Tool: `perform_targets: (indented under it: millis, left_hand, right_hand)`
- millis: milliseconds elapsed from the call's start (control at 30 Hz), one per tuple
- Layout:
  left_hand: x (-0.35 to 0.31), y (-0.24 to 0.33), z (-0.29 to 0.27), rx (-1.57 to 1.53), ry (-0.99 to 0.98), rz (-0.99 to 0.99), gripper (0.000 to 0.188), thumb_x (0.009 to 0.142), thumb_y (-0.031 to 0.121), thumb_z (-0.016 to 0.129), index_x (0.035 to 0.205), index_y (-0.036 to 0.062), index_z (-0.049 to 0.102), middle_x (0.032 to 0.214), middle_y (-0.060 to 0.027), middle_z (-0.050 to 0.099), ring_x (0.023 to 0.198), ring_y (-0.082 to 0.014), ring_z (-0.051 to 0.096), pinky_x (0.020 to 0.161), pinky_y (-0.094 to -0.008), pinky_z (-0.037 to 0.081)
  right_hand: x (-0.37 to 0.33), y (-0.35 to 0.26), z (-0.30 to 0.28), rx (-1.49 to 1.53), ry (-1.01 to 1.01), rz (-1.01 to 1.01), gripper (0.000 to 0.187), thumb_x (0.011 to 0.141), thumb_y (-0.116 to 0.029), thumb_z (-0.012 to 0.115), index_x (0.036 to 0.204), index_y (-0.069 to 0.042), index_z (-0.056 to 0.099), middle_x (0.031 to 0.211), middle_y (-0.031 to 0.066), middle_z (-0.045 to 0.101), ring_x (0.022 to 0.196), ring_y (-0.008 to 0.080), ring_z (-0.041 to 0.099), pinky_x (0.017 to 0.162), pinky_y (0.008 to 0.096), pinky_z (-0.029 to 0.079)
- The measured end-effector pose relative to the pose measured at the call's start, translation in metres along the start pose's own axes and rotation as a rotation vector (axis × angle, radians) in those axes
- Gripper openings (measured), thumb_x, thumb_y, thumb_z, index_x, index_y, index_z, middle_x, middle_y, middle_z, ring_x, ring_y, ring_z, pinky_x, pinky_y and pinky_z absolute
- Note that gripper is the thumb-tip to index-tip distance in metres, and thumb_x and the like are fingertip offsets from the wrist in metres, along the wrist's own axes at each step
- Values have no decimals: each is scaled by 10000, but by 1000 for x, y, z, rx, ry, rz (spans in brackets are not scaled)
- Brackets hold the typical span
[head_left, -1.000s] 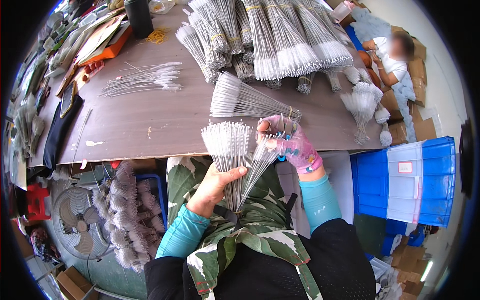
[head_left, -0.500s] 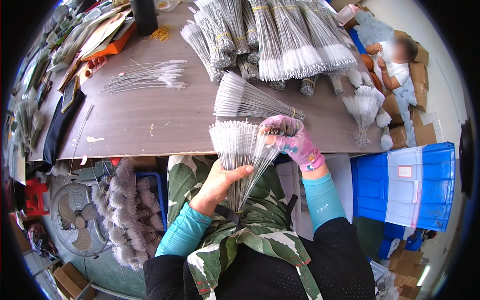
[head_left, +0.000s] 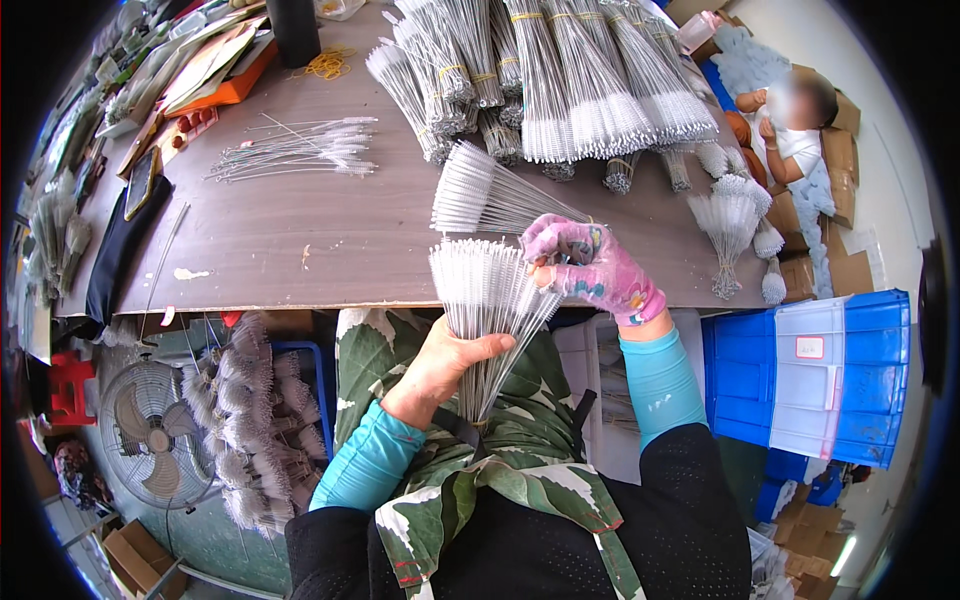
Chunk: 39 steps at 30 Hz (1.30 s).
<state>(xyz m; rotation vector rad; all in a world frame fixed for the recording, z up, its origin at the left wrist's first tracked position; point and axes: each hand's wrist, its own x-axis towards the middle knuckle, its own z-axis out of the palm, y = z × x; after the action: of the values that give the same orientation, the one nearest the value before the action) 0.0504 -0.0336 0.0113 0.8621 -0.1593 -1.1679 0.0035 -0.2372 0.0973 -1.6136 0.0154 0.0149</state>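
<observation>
My bare left hand (head_left: 440,362) is closed around a bundle of thin wire brushes (head_left: 480,282), white bristle ends fanned upward and bare wire stems narrowing below over my lap. At the fan's right edge, my right hand (head_left: 592,268), in a pink patterned glove with fingertips exposed, pinches the bristle end of a brush. Its fingers partly hide what they grip. Just beyond both hands lies a banded bundle of brushes (head_left: 478,195) on the brown table, bristles to the left.
Many banded brush bundles (head_left: 600,110) are heaped at the table's (head_left: 300,265) far side. Loose brushes (head_left: 310,150) lie left, near a phone (head_left: 140,185). Below stand a fan (head_left: 160,435) and hanging brush bunches (head_left: 245,420). Blue and white crates (head_left: 810,380) stand right; another person (head_left: 795,120) sits beyond.
My right hand has shifted slightly right, its fingers curled more tightly at the fan's edge. The held bundle has moved slightly right with my left hand.
</observation>
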Motion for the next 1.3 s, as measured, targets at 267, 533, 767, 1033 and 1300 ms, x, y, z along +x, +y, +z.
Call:
perform_targets:
  millis: [267,533,767,1033,1300]
  left_hand:
    - [1,-2,-2,-22,7,-30,405,726,-13,707,1109,0,573,1017,-52,627,902,-132,589,830,-275,467]
    - [3,0,-3,-48,-8,-28,420,721,4,716,1115,-5,570,1013,-54,627,896,-133,590,828,-272,468]
    - [3,-1,-8,-70,-4,-24,401,727,23,721,1101,-2,578,980,-47,632,856,-124,598,791,-260,486]
    - [2,-6,-8,-60,11,-20,363,741,22,713,1082,6,590,974,-47,637,850,-122,604,779,-261,491]
    - [4,0,-12,-87,-23,-17,329,755,43,713,1061,13,596,921,-21,627,808,-102,587,746,-250,486]
  right_hand:
    - [1,2,-1,58,1,62,185,749,-26,695,916,14,627,981,66,551,886,139,568,781,282,461]
    - [7,4,-6,13,-84,51,238,719,-21,712,943,-1,633,961,52,557,853,124,554,760,273,464]
    - [11,9,-6,69,-19,128,246,725,-56,725,946,-1,629,982,36,553,860,100,540,746,252,452]
    - [17,-2,-5,-152,-122,109,185,785,-75,680,939,8,620,967,35,547,884,104,547,786,251,441]
    - [25,-7,-13,147,239,-5,144,861,-151,622,956,-44,606,884,37,587,711,74,544,568,180,429]
